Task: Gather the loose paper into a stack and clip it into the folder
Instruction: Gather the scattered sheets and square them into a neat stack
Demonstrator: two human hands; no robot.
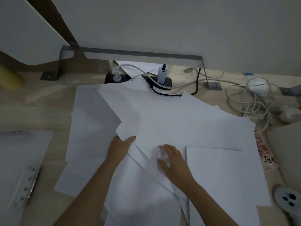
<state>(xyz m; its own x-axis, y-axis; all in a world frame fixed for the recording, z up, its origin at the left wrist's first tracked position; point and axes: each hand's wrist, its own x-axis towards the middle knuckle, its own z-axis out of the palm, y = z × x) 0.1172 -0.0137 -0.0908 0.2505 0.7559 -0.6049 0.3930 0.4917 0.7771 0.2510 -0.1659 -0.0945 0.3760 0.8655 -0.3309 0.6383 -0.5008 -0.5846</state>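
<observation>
While the loose paper [162, 121] lies fanned in overlapping white sheets across the desk [48, 101] centre, the left hand [119, 148] pinches a sheet's edge, thumb on top. Right hand [172, 158] rests flat, fingers spread, gripping nothing. Folder [21, 160] open at 9 o'clock, metal clip [25, 186] exposed. Sheets blank; no writing readable. Power strip [138, 79] at 12 o'clock, coiled cable [250, 101] at 2 o'clock. Pale wood surface, white wall [179, 25] behind.
</observation>
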